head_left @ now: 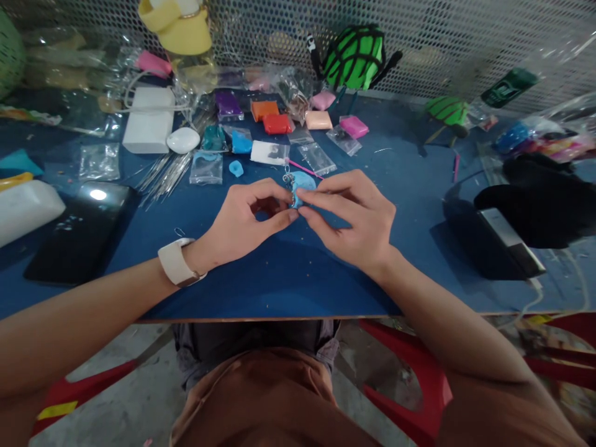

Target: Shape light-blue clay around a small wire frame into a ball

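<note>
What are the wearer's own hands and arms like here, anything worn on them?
Both the left hand and right hand are ungloved. A wide, pale band circles the left wrist; the right wrist is bare. The right forearm is uncovered, with a loose brown sleeve above the elbow.

The blue table (261,279) carries 1 white box (148,127), silvery wires (168,179), 1 glossy black device (77,239).
</note>
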`<act>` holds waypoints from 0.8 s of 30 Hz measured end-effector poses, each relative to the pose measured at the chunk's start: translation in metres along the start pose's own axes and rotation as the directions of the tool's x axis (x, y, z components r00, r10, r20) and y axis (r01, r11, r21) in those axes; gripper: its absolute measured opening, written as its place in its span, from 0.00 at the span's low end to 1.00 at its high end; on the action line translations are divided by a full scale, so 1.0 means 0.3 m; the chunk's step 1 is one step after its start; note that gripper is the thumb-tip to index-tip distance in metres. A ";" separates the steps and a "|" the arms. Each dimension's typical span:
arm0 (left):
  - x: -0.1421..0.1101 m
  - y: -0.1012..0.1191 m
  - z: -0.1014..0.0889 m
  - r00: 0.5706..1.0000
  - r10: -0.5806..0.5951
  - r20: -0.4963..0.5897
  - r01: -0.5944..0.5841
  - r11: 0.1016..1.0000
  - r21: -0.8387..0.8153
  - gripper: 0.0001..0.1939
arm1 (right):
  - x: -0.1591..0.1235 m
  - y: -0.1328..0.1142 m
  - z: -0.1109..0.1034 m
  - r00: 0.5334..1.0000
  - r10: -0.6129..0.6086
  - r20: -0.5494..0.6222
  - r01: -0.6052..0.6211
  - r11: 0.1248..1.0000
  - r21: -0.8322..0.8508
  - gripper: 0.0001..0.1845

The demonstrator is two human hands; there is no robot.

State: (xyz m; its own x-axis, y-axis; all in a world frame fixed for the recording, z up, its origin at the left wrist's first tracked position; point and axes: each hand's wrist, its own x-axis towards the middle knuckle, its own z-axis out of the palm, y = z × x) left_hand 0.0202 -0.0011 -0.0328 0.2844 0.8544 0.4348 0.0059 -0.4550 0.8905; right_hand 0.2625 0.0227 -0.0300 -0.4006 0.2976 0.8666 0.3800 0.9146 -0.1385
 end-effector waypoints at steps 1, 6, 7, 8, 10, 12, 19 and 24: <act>0.001 0.002 -0.002 1.000 -0.002 0.008 0.002 1.000 -0.014 0.17 | -0.002 0.002 0.002 1.000 -0.008 -0.011 0.008 1.000 -0.005 0.15; 0.003 0.010 -0.012 1.000 -0.007 -0.004 0.007 0.999 0.043 0.19 | -0.001 0.004 0.004 1.000 -0.028 0.005 0.029 1.000 -0.009 0.19; 0.003 0.010 -0.012 1.000 -0.004 -0.015 0.004 0.998 0.056 0.20 | 0.000 0.002 0.002 1.000 -0.027 0.010 0.027 1.000 -0.002 0.20; 0.004 0.010 -0.013 1.000 0.000 -0.021 0.001 0.998 0.059 0.20 | 0.002 0.000 0.000 1.000 -0.020 0.010 0.020 1.000 0.008 0.20; 0.005 0.010 -0.013 1.000 0.012 -0.021 -0.011 0.999 0.050 0.21 | 0.006 -0.004 -0.003 1.000 -0.012 -0.007 0.012 0.999 0.030 0.19; 0.008 0.012 -0.014 0.999 0.030 -0.014 -0.029 0.998 0.049 0.21 | 0.009 -0.008 -0.004 0.999 -0.004 -0.032 0.005 0.999 0.041 0.17; 0.010 0.008 -0.014 1.000 0.021 -0.021 -0.021 1.000 -0.012 0.20 | 0.010 -0.008 0.001 0.997 0.033 -0.068 -0.029 0.998 0.053 0.12; 0.008 0.006 -0.012 1.000 0.003 0.007 -0.002 0.993 -0.117 0.18 | 0.004 0.002 0.000 0.999 0.006 -0.037 -0.006 1.000 0.017 0.16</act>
State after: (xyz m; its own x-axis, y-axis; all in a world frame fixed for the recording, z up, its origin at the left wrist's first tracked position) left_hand 0.0175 0.0009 -0.0298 0.2912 0.8513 0.4365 -0.1066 -0.4246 0.8991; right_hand 0.2624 0.0237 -0.0291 -0.3675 0.2931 0.8826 0.3683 0.9173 -0.1513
